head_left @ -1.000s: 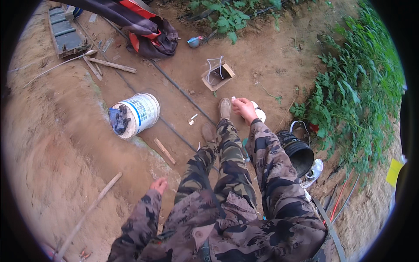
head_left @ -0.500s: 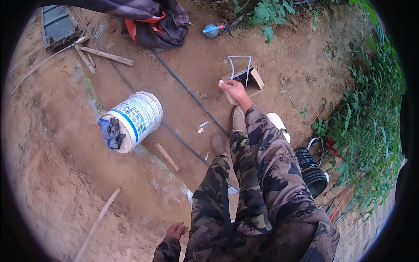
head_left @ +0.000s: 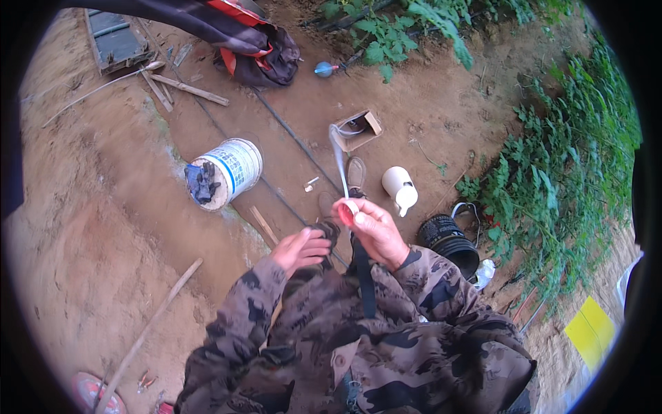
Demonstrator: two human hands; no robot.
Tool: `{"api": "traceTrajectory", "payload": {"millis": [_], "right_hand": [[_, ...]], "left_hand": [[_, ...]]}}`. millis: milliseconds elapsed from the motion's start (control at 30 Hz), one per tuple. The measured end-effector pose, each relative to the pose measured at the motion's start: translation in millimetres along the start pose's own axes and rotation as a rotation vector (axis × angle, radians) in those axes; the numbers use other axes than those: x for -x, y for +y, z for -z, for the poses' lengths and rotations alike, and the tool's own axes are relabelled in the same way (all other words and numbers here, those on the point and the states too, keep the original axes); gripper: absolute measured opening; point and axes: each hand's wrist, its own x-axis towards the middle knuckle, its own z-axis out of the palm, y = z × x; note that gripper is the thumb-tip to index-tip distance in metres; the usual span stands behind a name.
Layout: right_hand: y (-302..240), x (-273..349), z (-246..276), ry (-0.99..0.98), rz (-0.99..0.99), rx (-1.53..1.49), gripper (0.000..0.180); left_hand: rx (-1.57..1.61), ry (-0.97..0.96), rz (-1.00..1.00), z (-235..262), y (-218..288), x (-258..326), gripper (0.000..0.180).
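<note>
Close in front of my body, my right hand (head_left: pixel 378 233) is closed on the end of a thin white strip (head_left: pixel 339 162). The end forms a small white loop, reddish inside, between thumb and fingers. From there the strip runs away to a small cardboard box (head_left: pixel 373 122) lying open on the ground, where more of it curls inside. To the left of it, my left hand (head_left: pixel 302 250) is raised with its fingers stretched out, holding nothing. My shoes show partly beneath the hands.
A white bucket (head_left: pixel 238 165) bearing dark gloves (head_left: pixel 203 183) stands at left. A white jug (head_left: pixel 398 183) and black bucket (head_left: pixel 448 241) lie right, beside leafy plants (head_left: pixel 552 172). A dark pipe (head_left: pixel 296 141) crosses the soil; a long stick (head_left: pixel 155 321) lies lower left.
My right hand has come back from the box toward my body, drawing the white strip out with it. My left hand has risen from my side toward the right one.
</note>
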Motion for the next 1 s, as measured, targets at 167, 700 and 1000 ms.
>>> {"api": "traceTrajectory", "payload": {"millis": [167,700,1000], "right_hand": [[-9,74,-68,-0.166,0.028,-0.115,0.046],[41,204,-182,-0.287,0.410,0.159,0.048],[26,209,-170,0.307,0.467,0.407,0.043]], "left_hand": [[0.119,-0.227,0.036,-73,30,30,0.057],[0.336,-0.170,-0.386,-24,22,171,0.030],[-0.502,-0.113,-0.651,-31,37,243,0.035]]}}
